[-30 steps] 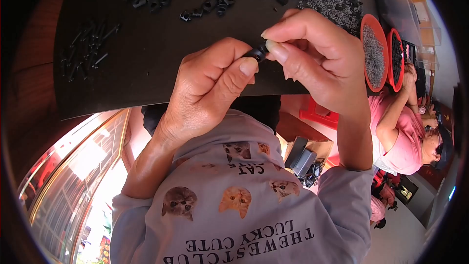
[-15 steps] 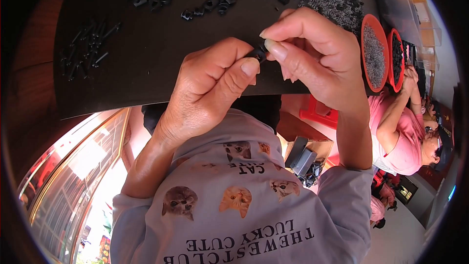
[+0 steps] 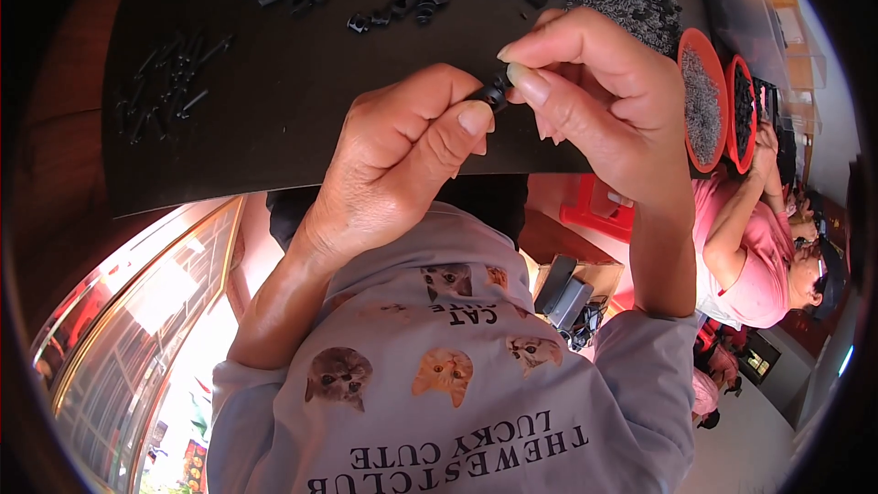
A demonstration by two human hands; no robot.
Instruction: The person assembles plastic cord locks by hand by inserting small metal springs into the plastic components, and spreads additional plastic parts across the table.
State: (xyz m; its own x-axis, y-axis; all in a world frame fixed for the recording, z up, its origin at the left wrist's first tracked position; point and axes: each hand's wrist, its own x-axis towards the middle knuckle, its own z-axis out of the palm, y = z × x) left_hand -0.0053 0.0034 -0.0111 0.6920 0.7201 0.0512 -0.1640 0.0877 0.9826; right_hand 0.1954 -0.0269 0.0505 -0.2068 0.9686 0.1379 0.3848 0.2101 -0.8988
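A dark-topped bench [image 3: 274,137] spans the upper frame. Strong light glares around a gold-framed glass panel [image 3: 155,311] at lower left. Pale wall [image 3: 832,91] shows at far right; a red stool [image 3: 585,214], partly hidden, stands right of centre.

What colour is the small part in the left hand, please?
The small part is black; the head view shows it.

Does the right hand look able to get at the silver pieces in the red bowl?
Probably yes: the red bowl is close beside the right hand, and nothing seems to block the silver pieces inside, though that hand is busy at the small black part.
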